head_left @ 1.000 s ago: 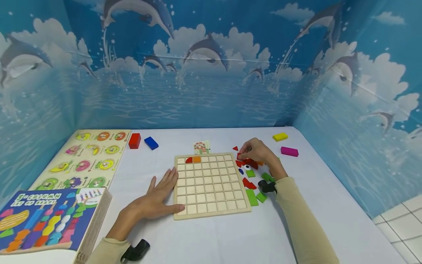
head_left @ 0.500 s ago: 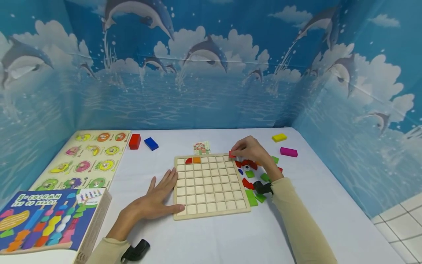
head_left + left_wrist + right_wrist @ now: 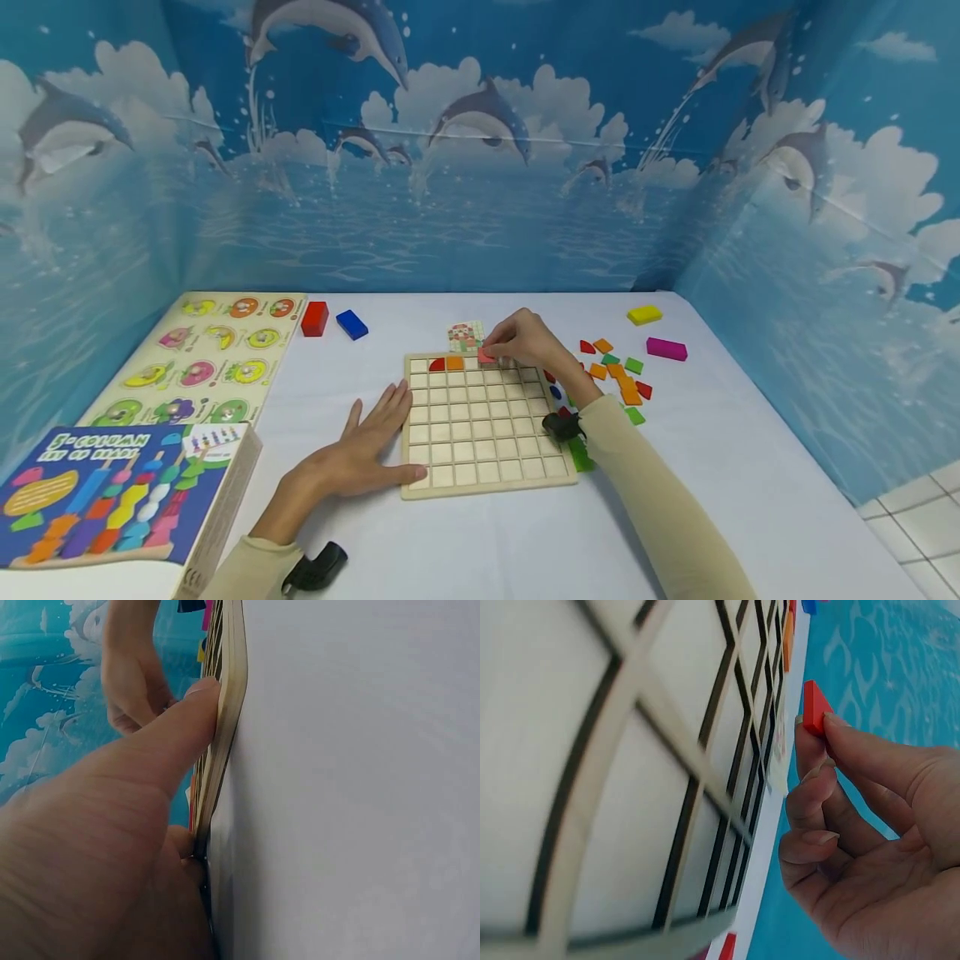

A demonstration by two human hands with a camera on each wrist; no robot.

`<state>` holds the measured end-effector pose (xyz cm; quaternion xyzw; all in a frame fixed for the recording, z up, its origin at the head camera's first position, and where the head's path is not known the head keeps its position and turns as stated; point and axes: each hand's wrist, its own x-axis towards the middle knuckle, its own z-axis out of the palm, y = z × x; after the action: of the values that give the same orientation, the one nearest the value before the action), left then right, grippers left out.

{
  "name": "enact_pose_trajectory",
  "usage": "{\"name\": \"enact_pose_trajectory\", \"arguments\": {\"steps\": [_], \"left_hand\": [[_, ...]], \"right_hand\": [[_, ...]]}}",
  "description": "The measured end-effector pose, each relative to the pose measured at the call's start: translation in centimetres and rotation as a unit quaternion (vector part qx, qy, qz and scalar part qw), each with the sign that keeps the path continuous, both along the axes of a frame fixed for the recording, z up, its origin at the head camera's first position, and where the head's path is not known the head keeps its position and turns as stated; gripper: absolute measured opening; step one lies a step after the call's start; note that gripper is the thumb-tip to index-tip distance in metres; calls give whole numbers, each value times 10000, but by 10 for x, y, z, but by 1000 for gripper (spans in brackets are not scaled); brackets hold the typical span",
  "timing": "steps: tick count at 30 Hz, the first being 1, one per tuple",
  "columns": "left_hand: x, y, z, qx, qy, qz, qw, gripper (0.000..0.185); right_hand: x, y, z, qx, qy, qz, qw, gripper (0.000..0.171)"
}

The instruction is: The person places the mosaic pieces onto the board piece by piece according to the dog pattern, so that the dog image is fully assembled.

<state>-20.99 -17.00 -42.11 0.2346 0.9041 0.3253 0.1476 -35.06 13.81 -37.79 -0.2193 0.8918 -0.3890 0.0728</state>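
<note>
Red piece [image 3: 815, 709] raised near the far row of the board [image 3: 487, 490], free end jutting left; long axis unclear. Right hand [image 3: 528, 340] pinches it, grip closed. Left hand [image 3: 363, 462], fingers straight, lies along left rim. Table [image 3: 480, 550] white; dolphin backdrop [image 3: 450, 225] behind; tiles [image 3: 926, 512] at right.

We could pass along the near side of the board [image 3: 487, 454]; the left hand [image 3: 358, 460] blocks its left edge, the right hand [image 3: 527, 340] its far edge, and pieces [image 3: 628, 387] clutter its right.
</note>
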Motion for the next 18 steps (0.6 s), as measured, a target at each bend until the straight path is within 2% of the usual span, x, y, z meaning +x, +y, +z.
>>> {"name": "enact_pose_trajectory", "arguments": {"steps": [5,10,13,18], "left_hand": [[-3,-2,-11,244,208,-86,9994,118],[-7,-3,-20,-46,287,13,9996,120],[-8,-2,-20,-241,227,94,9994,119],[-8,-2,-20,-312,190,105,9993,119]], "right_hand": [[-4,-14,-2,148,-144,-151,9997,9],[-6,-22,-5,340,-23,-114,9994,7],[-7,-25,-7,403,-6,-100,9991,7],[-4,-29,-5,635,-118,-186,9977,7]]}}
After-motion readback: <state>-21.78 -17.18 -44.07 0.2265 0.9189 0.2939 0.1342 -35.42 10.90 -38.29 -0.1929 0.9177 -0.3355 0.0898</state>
